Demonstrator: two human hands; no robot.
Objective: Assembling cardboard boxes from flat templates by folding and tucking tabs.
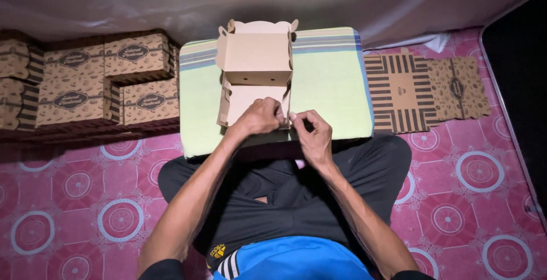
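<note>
On green cushion (330, 86) | both hands' fingers pinch cardboard box (254, 57) | near wall hidden

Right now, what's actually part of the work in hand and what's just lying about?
In hand:
- half-folded plain cardboard box
- left hand and right hand, pinching its near edge
- green cloth-covered board under the box

Lying about:
- stack of finished printed boxes, left
- flat unfolded box blanks, right
- pink patterned floor mat
</note>
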